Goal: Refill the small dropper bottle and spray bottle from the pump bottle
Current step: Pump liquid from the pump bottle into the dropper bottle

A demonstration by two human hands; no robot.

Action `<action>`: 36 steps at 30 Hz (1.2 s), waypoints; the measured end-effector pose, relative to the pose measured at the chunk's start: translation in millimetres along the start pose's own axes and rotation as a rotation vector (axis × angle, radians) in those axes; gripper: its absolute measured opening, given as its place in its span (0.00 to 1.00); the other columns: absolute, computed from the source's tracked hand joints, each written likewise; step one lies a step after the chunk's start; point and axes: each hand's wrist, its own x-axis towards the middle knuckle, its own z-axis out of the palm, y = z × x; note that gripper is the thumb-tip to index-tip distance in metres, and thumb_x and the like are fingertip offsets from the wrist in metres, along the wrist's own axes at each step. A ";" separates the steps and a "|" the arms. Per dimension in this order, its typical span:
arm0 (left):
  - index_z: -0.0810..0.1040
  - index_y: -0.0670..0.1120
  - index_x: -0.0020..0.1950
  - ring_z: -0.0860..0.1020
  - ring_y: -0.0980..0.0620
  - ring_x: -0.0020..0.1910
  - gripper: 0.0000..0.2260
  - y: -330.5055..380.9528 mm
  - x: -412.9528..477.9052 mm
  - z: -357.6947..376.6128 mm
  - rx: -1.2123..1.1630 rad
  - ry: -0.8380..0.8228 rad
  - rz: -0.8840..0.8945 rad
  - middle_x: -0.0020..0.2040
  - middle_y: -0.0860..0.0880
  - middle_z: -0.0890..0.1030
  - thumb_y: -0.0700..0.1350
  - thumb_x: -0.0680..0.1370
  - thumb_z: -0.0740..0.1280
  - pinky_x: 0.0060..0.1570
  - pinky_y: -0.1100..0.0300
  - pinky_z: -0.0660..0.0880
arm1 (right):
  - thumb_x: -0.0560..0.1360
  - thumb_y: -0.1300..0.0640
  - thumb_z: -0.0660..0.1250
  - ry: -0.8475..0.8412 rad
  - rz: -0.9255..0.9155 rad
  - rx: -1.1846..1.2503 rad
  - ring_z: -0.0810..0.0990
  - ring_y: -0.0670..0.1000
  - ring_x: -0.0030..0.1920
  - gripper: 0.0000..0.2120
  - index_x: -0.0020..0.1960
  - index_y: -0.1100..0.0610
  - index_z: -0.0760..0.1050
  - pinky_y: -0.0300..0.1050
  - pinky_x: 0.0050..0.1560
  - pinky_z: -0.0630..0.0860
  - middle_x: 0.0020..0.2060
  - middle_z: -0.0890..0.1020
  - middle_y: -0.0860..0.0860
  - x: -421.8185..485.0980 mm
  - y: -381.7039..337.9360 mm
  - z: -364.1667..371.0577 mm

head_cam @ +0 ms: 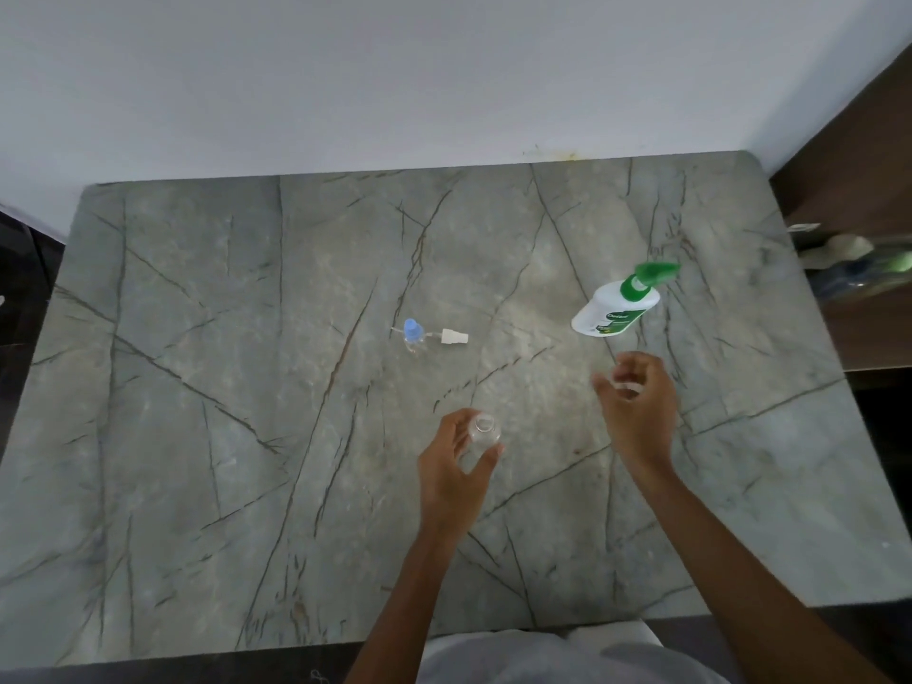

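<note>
left hand [456, 466] grips small clear plastic bottle [482, 433] upright on the grey-green veined stone tabletop [237, 387], neck open and facing up, likely steadied so it won't tip while being filled. reads as the spray bottle, since the white spray nozzle with dip tube [454, 336] lies loose further back, parked out of the way. next to the nozzle sits the small clear dropper bottle with blue cap [413, 333], cap on; touching the tube or just beside it, can't tell. white pump bottle with green pump head [617, 308] stands right rear, within easy reach of right hand [639, 402], which hovers between it and the open bottle. its fingers curl round a small clear piece [627, 387], blurred, maybe a cap. filling not yet begun by the look of it.
</note>
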 end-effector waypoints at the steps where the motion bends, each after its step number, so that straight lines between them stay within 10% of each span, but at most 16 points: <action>1: 0.76 0.52 0.57 0.80 0.63 0.52 0.18 -0.8 0.5 3.4 0.002 -0.003 0.003 0.51 0.58 0.82 0.41 0.71 0.76 0.55 0.67 0.76 | 0.66 0.57 0.75 0.063 0.012 0.013 0.78 0.47 0.45 0.18 0.53 0.53 0.73 0.43 0.39 0.78 0.45 0.78 0.49 8.0 1.4 -8.5; 8: 0.77 0.50 0.59 0.80 0.60 0.54 0.18 -0.8 1.3 25.1 -0.006 -0.025 0.008 0.53 0.55 0.82 0.42 0.72 0.76 0.59 0.59 0.77 | 0.61 0.50 0.79 -0.120 -0.023 -0.146 0.70 0.46 0.60 0.40 0.68 0.52 0.64 0.48 0.58 0.74 0.63 0.69 0.49 95.8 4.4 -33.4; 14: 0.77 0.51 0.59 0.80 0.60 0.55 0.18 2.5 -0.5 35.5 -0.010 -0.007 0.009 0.54 0.56 0.82 0.43 0.72 0.76 0.58 0.61 0.77 | 0.59 0.46 0.79 -0.379 -0.020 -0.175 0.76 0.48 0.54 0.33 0.60 0.52 0.73 0.45 0.54 0.75 0.54 0.77 0.47 122.0 1.4 -16.9; 23: 0.77 0.54 0.57 0.80 0.61 0.55 0.16 6.4 -9.3 37.9 0.002 0.031 0.004 0.53 0.58 0.82 0.44 0.72 0.76 0.57 0.67 0.75 | 0.64 0.44 0.76 -0.198 0.027 0.055 0.78 0.45 0.31 0.25 0.42 0.65 0.75 0.34 0.31 0.72 0.35 0.81 0.56 113.8 -13.3 16.0; 30: 0.76 0.53 0.58 0.80 0.63 0.54 0.17 7.6 -17.7 37.5 0.003 0.038 -0.015 0.53 0.59 0.81 0.44 0.72 0.76 0.56 0.68 0.75 | 0.63 0.62 0.73 -0.233 0.140 0.155 0.75 0.48 0.44 0.28 0.56 0.54 0.61 0.42 0.44 0.75 0.48 0.73 0.52 106.4 -22.1 25.2; 36: 0.76 0.54 0.57 0.80 0.62 0.54 0.17 8.4 -24.4 34.3 0.000 0.054 -0.015 0.52 0.60 0.82 0.43 0.72 0.76 0.56 0.68 0.75 | 0.68 0.61 0.69 -0.298 -0.021 0.048 0.77 0.42 0.37 0.19 0.58 0.50 0.72 0.27 0.34 0.71 0.41 0.78 0.43 83.4 -19.9 19.3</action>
